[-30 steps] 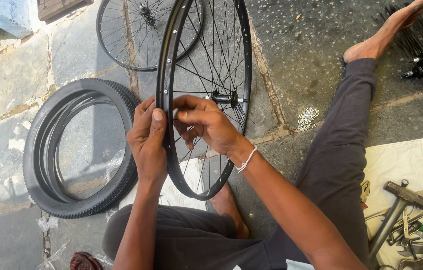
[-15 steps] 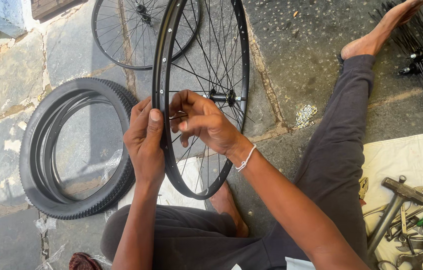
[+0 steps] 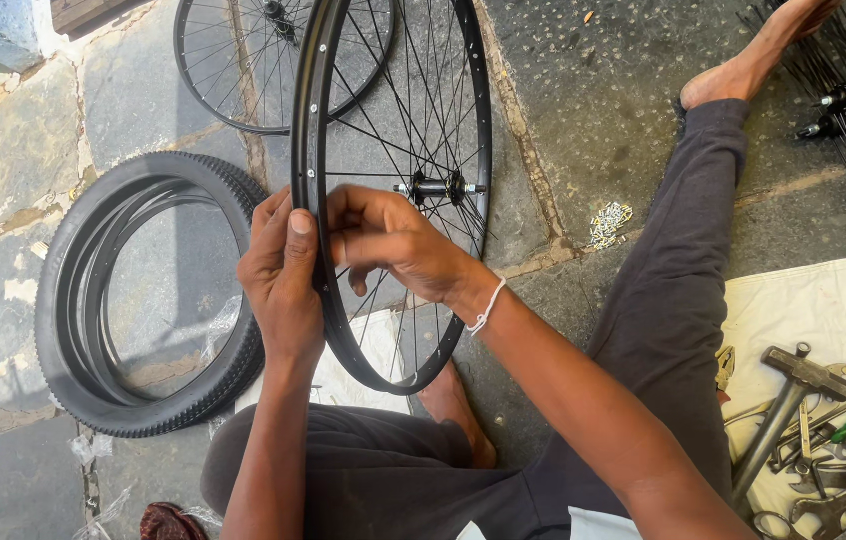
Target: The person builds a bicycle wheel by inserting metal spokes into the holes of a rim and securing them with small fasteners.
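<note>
Wheel (image 3: 390,190), centre frame: light, stiff rim, thin bendable spokes. Left hand (image 3: 283,280) clamped on rim; right hand (image 3: 388,240) fingers pinched together at spokes. Best held by rim.

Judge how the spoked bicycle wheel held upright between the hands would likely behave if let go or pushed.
The wheel stands on its thin rim, so it would probably tip or roll once the left hand and right hand release it. Its open, thin spokes suggest it is light for its size yet fairly stiff.
</note>
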Demonstrator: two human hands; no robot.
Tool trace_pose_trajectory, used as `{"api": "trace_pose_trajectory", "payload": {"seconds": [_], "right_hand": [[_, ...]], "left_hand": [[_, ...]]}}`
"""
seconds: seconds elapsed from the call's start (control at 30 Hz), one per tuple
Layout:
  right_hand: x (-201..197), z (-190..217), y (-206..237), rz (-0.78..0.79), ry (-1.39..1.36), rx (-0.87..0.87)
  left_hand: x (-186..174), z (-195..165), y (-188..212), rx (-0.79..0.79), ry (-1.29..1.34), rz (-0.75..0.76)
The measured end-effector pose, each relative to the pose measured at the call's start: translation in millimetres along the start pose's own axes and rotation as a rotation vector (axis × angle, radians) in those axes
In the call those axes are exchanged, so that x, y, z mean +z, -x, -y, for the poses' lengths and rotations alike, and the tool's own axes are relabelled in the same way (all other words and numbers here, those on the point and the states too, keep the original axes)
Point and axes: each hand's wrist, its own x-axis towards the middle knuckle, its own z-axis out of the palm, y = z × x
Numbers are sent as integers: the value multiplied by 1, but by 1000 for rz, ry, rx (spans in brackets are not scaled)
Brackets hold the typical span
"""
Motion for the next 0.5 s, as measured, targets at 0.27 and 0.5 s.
{"api": "trace_pose_trajectory", "payload": {"seconds": [0.27, 0.5], "right_hand": [[8, 15, -8, -35, -57, 37], [-4, 8, 24, -791, 943, -214]], "left_hand": [[2, -3, -3, -105, 104, -14], [10, -5, -24, 41, 38, -131]]}}
